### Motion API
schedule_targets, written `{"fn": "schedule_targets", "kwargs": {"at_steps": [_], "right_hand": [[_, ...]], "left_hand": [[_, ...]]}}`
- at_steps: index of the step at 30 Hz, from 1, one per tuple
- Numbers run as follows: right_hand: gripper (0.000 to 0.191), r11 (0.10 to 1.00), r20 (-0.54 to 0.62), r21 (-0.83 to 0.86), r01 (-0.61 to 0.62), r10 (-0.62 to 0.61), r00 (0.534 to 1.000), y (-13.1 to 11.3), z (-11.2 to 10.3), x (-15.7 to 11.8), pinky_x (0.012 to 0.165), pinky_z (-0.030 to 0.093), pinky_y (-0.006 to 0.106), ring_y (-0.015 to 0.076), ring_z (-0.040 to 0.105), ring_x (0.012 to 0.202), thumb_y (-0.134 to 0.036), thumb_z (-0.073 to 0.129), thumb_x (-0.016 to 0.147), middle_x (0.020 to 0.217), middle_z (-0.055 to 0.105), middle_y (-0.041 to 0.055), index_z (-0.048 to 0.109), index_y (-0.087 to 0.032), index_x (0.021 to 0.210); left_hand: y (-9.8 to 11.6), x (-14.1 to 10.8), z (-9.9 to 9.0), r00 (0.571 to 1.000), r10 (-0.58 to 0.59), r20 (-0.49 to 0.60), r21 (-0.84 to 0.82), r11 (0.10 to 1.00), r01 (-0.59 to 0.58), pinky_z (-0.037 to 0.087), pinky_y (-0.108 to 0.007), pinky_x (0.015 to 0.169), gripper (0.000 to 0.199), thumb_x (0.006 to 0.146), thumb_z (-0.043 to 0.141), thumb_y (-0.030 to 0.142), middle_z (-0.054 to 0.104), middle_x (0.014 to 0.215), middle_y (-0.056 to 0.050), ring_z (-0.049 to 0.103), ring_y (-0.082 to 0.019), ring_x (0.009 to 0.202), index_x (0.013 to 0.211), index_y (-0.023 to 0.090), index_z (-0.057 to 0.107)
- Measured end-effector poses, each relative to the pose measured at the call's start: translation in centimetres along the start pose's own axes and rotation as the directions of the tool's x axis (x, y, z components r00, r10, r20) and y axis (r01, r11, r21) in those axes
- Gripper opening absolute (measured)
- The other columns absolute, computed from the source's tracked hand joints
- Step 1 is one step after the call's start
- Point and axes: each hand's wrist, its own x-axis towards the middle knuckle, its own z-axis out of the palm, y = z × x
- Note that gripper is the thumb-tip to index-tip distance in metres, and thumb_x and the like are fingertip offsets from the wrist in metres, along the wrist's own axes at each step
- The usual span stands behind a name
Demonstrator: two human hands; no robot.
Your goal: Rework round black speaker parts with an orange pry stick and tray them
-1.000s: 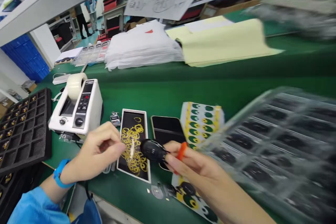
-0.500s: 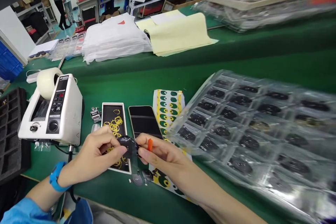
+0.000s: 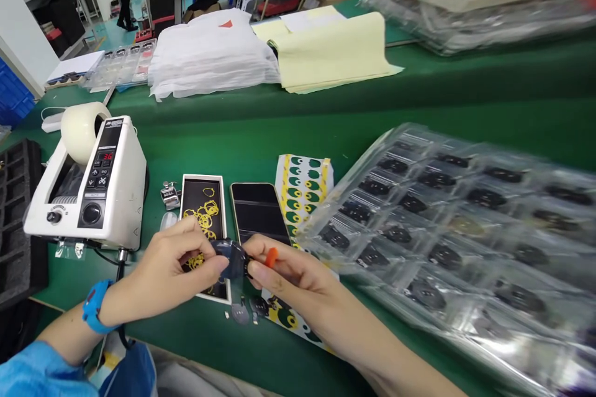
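My left hand (image 3: 170, 267) pinches the left edge of a small dark glossy piece with clear film (image 3: 233, 258) between thumb and forefinger. At the piece's right end, my right hand (image 3: 293, 276) closes thumb and fingers on it. An orange-ended object (image 3: 270, 257) sticks up from among the right fingers; its other end is hidden. Just below the hands, a grey round part (image 3: 240, 312) and a black round part (image 3: 259, 305) lie on the green table. Behind the left fingers is a white-rimmed box (image 3: 223, 211) with yellow rings (image 3: 205, 218).
A tape dispenser (image 3: 125, 192) stands left, beside a metal tally counter (image 3: 170, 195). A phone (image 3: 258, 211) and a green-and-yellow sticker sheet (image 3: 302, 189) lie beyond the hands. Clear trays of black parts (image 3: 428, 242) fill the right. Paper stacks (image 3: 214, 56) sit behind.
The view has shifted slightly. Both hands keep hold of the dark piece, which is turned a little. The clear strip hanging below it shows less now.
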Motion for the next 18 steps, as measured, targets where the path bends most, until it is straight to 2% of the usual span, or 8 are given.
{"fn": "schedule_targets", "kwargs": {"at_steps": [5,8,11,13,15,16,18], "right_hand": [[0.044,0.999,-0.029,-0.048,0.022,-0.023,0.999,-0.05,0.11,0.06,0.052,0.029,0.024,0.0116,0.029,0.057,-0.062,0.054,0.091,0.064,0.034,-0.0045,0.054,-0.021,0.076],[0.046,0.997,-0.071,-0.077,0.011,-0.016,0.997,-0.15,-0.01,0.03,0.055,0.032,0.025,0.0128,0.033,0.059,-0.064,0.055,0.089,0.065,0.037,-0.0032,0.055,-0.021,0.075],[0.052,0.996,-0.148,-0.083,-0.043,0.031,0.988,-0.42,-0.15,-0.03,0.056,0.032,0.025,0.0136,0.034,0.061,-0.071,0.057,0.083,0.067,0.038,-0.0022,0.053,-0.02,0.072],[0.054,0.995,-0.184,-0.071,-0.069,0.055,0.981,-0.61,-0.15,-0.09,0.057,0.032,0.026,0.0139,0.035,0.062,-0.073,0.059,0.08,0.067,0.038,-0.0018,0.053,-0.02,0.07],[0.054,0.996,-0.157,-0.05,-0.071,0.063,0.986,-0.72,-0.06,-0.16,0.058,0.033,0.026,0.014,0.037,0.062,-0.073,0.06,0.079,0.067,0.04,-0.0017,0.055,-0.02,0.07],[0.053,0.997,-0.132,-0.037,-0.067,0.061,0.989,-0.76,0.03,-0.2,0.058,0.034,0.025,0.0139,0.037,0.062,-0.072,0.061,0.079,0.067,0.041,-0.0018,0.056,-0.02,0.071],[0.051,0.998,-0.104,-0.009,-0.059,0.058,0.993,-0.87,0.31,-0.26,0.058,0.034,0.025,0.0135,0.038,0.062,-0.07,0.063,0.08,0.067,0.042,-0.0019,0.058,-0.02,0.072]], "left_hand": [[0.12,-0.03,0.56,0.995,0.076,-0.071,0.189,0.98,-0.061,0.035,-0.025,0.057,0.023,0.089,0.056,0.018,0.043,0.071,0.003,0.044,-0.011,0.064,0.067,0.019,0.048],[0.01,0.07,0.44,0.985,0.084,-0.149,0.357,0.934,-0.026,0.033,-0.025,0.053,0.022,0.088,0.06,0.023,0.041,0.072,0.004,0.042,-0.011,0.06,0.07,0.02,0.046],[-0.18,0.14,0.02,0.954,0.143,-0.262,0.383,0.923,-0.033,0.034,-0.024,0.052,0.017,0.088,0.059,0.019,0.044,0.071,0.004,0.042,-0.01,0.058,0.075,0.02,0.048],[-0.27,0.13,-0.09,0.907,0.263,-0.329,0.343,0.928,-0.144,0.04,-0.024,0.056,0.012,0.09,0.057,0.015,0.049,0.074,0.002,0.048,-0.011,0.063,0.08,0.02,0.052],[-0.38,0.11,0.1,0.859,0.382,-0.342,0.308,0.909,-0.282,0.048,-0.026,0.065,0.007,0.09,0.058,0.015,0.057,0.084,-0.002,0.058,-0.014,0.076,0.085,0.02,0.06],[-0.47,0.12,0.3,0.85,0.418,-0.322,0.292,0.897,-0.331,0.05,-0.028,0.071,0.006,0.091,0.059,0.016,0.061,0.091,-0.005,0.061,-0.016,0.084,0.088,0.02,0.064],[-0.72,0.21,0.78,0.866,0.438,-0.243,0.246,0.891,-0.382,0.053,-0.033,0.082,0.01,0.092,0.059,0.019,0.065,0.107,-0.011,0.064,-0.02,0.098,0.094,0.02,0.069]]}}
